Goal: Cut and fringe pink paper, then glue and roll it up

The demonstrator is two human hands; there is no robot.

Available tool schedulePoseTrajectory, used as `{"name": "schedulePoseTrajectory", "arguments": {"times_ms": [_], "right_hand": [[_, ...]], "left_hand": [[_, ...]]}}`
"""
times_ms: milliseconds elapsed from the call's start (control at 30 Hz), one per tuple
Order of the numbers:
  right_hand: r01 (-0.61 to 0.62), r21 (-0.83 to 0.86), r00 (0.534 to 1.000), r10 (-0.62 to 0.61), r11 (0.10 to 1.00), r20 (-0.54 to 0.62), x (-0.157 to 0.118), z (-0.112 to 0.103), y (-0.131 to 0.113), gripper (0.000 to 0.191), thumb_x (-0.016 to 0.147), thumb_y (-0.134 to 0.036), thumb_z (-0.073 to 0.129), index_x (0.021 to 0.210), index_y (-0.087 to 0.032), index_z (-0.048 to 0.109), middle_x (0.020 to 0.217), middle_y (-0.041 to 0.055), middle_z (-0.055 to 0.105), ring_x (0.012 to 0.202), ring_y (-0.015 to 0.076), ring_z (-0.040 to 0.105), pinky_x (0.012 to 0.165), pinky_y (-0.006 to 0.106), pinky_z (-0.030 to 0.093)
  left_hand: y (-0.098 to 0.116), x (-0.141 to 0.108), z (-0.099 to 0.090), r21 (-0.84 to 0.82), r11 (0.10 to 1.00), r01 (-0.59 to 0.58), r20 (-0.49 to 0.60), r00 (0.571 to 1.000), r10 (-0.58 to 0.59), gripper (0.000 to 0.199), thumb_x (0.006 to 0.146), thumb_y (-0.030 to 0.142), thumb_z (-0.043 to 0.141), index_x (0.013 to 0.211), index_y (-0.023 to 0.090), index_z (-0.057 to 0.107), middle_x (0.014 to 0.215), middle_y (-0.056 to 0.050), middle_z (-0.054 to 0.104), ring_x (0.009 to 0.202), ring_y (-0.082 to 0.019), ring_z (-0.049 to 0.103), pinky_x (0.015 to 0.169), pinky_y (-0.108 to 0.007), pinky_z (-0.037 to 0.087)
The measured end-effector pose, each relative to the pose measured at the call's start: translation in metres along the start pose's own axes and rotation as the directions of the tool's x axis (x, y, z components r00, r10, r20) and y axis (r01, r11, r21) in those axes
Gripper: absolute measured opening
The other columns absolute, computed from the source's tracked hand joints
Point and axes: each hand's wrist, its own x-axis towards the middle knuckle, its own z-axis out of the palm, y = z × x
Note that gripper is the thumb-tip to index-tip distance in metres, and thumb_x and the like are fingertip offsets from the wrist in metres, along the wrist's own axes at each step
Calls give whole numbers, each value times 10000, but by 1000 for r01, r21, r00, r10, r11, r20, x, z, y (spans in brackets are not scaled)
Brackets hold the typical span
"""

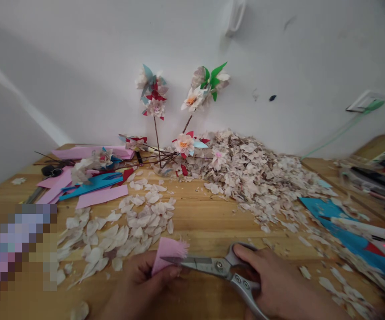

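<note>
Pink paper strip (167, 254), its upper edge snipped into a feathery fringe, sits pinched between the thumb and curled fingers of the left hand (142, 284), at six o'clock. The right hand (272, 280) closes firmly around the looped handles of silver steel scissors (212, 266), whose nearly shut blades lie across the strip. Fringe cutting looks like the step in hand; another snip calls for the blades to open. At ten o'clock spreads a scatter of cream paper petals (119, 235). At one o'clock, a large heap of mottled paper petals (252, 178) banks against the white wall (79, 66). Finished paper flowers on thin brown stems (155, 107) stand at twelve o'clock.
</note>
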Motion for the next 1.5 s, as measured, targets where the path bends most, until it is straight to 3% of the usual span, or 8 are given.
{"name": "schedulePoseTrajectory", "arguments": {"times_ms": [467, 667, 900, 1067, 1333, 1500], "right_hand": [[-1, 15, 1000, 0, 1000, 21, -1, 0, 8, 656, 405, -474, 815, 963, -257, 547, 1004, 43, 604, 891, 296, 538, 681, 318, 389], [-5, 10, 999, 4, 1000, 41, -1, 1, 8, 666, 416, -487, 802, 992, -270, 550, 1062, 52, 594, 923, 307, 537, 703, 331, 402], [-20, -1, 998, 20, 1000, 54, -1, -4, -4, 531, 477, -372, 787, 934, -239, 552, 977, 42, 619, 854, 275, 558, 683, 313, 392], [-35, -20, 998, 36, 999, 51, 1, -11, -18, 426, 489, -316, 775, 825, -222, 530, 806, 11, 627, 730, 240, 570, 581, 263, 344], [-58, -21, 998, 59, 998, 37, 0, -7, -13, 538, 405, -394, 822, 828, -230, 533, 744, -1, 619, 657, 219, 556, 513, 236, 262], [-3, -38, 1000, 3, 999, 1, 0, -1, -5, 526, 418, -488, 795, 800, -238, 534, 753, 3, 599, 650, 211, 544, 506, 236, 255]], "left_hand": [[-2, 0, -2, -47, 999, 9, 6, 1000, -8, 217, 615, 433, 700, 685, 229, 715, 612, 16, 716, 567, -154, 623, 487, -205, 460], [1, 1, -2, 141, 988, -70, -39, 996, 76, 124, 659, 327, 647, 659, 231, 726, 668, 3, 730, 661, -193, 624, 597, -236, 462], [0, 1, -2, 160, 983, -85, -37, 995, 92, 133, 689, 286, 611, 700, 234, 733, 674, 6, 728, 643, -184, 610, 585, -225, 444], [2, 1, -1, 116, 988, -102, -14, 994, 104, 117, 681, 302, 630, 677, 237, 727, 645, 11, 722, 658, -184, 618, 606, -225, 454], [0, 0, 1, 26, 999, -38, -56, 998, 40, 132, 640, 344, 679, 595, 223, 704, 565, 30, 697, 514, -120, 559, 503, -187, 429], [-5, 2, 1, 26, 999, -27, -50, 998, 28, 139, 649, 356, 677, 633, 221, 710, 591, 24, 702, 566, -135, 582, 527, -194, 437]]}}
